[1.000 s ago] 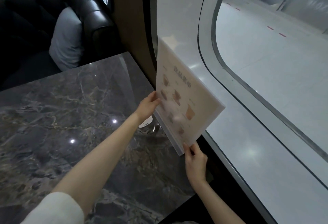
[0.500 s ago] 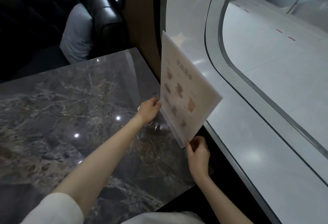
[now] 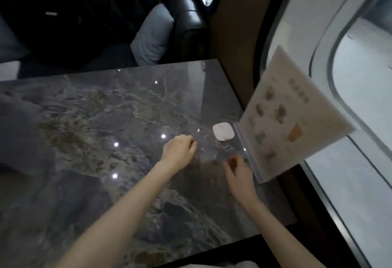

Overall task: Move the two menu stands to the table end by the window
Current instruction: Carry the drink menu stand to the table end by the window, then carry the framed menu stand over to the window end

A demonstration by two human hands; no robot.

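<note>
- The worktop [image 3: 89, 131], dark marble, fills most of the view; more of it shows than a second ago, and the window [image 3: 364, 102] runs along its right end.
- A dark sofa [image 3: 186, 2] with a grey cushion [image 3: 153, 36] sits beyond the far edge.
- The stand [image 3: 282, 117], then held up in both hands, now rests on its clear base at the worktop's window end, its sheet leaning out toward the glass.
- The left hand [image 3: 180, 151] has let go and hovers over the worktop, well left of the stand, fingers loosely curled on nothing.
- The right hand [image 3: 237, 172] has also released it; it sits just beside the near end of the base, fingers curled and holding nothing. Contact with the base cannot be told through the blur.
- A small white pad [image 3: 223, 131], earlier mostly hidden behind the left hand, lies just left of the base's far end.
</note>
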